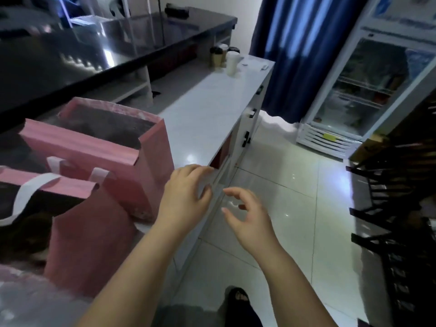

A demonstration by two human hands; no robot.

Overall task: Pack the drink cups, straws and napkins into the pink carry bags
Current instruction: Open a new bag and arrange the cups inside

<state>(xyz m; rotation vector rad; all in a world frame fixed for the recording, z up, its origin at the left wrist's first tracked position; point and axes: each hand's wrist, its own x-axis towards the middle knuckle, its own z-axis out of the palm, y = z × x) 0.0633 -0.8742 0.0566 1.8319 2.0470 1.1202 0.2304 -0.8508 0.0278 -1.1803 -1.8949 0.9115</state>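
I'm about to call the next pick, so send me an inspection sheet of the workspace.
Surface: white counter, middle bare.
Job's things: near bag and far bag, both pink, stand open at the near end; cups grouped at the far end; white bits beside them, too blurred to identify.
Clutter: blurred items on the black counter behind.
Grippers: left hand at the white counter's edge beside the bags, right hand over the floor; both hold nothing.
Cables: nothing seen.
Surroundings: fridge, blue curtain, dark frames at right.
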